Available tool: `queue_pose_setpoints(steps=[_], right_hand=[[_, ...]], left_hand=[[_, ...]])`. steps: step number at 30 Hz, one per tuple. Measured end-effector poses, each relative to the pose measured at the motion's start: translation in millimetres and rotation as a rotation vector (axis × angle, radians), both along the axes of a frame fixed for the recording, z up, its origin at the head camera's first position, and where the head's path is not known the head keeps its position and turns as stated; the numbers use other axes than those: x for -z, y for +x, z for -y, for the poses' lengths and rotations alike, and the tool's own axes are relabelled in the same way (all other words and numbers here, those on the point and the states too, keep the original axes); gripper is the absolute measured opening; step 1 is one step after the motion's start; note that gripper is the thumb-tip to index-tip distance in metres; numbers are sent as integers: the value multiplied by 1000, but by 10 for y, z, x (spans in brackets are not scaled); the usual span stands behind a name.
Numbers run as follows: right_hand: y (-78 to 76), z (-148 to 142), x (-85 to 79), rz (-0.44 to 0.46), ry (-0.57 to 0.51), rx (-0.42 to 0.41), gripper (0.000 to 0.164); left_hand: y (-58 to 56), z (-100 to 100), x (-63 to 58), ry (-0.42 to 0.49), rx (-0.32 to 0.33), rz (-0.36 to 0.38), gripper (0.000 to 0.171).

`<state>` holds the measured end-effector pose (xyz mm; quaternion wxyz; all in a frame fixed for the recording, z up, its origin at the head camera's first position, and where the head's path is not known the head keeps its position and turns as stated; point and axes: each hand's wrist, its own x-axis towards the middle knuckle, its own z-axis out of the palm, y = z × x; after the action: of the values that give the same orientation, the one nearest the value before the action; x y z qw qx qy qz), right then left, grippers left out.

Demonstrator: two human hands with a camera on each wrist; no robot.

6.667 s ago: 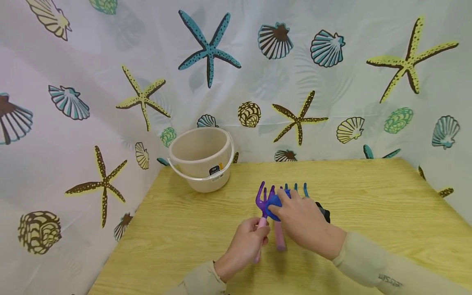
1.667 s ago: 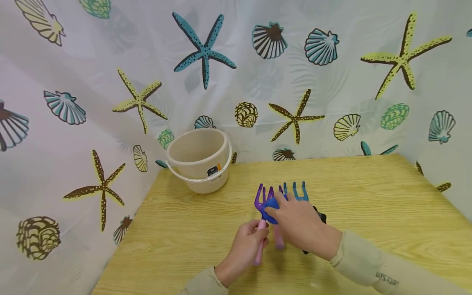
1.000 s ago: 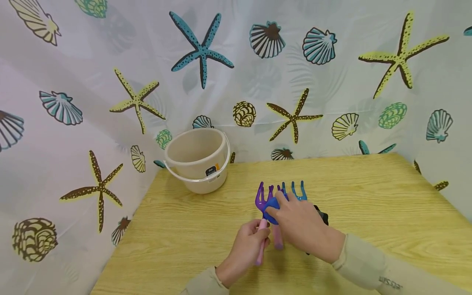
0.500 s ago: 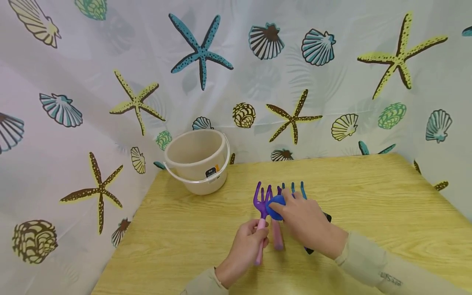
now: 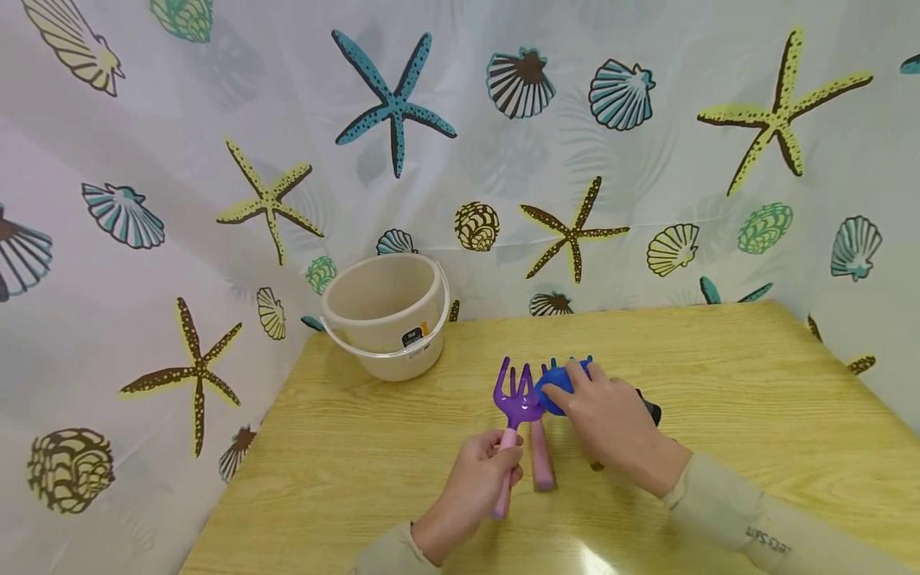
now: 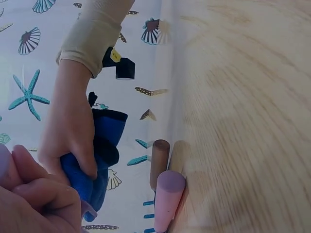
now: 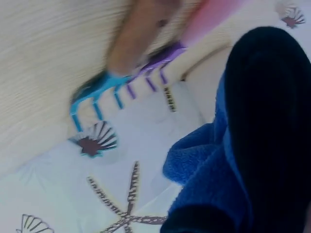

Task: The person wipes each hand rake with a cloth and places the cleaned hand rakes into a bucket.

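My left hand [image 5: 470, 479] grips the pink handle of a purple hand fork [image 5: 519, 409], its tines pointing toward the back of the table. In my right hand [image 5: 611, 423] is a bunched blue cloth [image 5: 553, 391] with black edging, right at the fork's right side. The left wrist view shows the fingers pinching this cloth [image 6: 80, 182]. A second purple fork lies on the table, its pink handle [image 5: 542, 463] showing between my hands. Beside it lies a teal rake [image 7: 97, 92] with a brown handle [image 7: 136, 43], mostly hidden under my right hand in the head view.
A beige bucket [image 5: 388, 351] with a clear carrying handle stands at the back left of the wooden table [image 5: 719, 415]. A curtain [image 5: 460, 160] printed with starfish and shells hangs behind and along both sides.
My right hand has moved right with the cloth, off the held fork's neck and head, which now show fully. The cloth now covers more of the teal tines. My left hand has barely moved.
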<state>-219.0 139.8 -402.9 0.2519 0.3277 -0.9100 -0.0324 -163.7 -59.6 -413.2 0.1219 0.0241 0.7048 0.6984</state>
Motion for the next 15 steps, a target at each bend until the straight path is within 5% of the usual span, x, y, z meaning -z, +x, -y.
queue_pose_setpoints(steps=[8, 15], right_hand=[[-76, -18, -34, -122, 70, 12, 42], [101, 129, -165, 35, -69, -21, 39]], left_hand=[[33, -26, -16, -26, -13, -11, 22], [23, -61, -40, -51, -15, -12, 20]])
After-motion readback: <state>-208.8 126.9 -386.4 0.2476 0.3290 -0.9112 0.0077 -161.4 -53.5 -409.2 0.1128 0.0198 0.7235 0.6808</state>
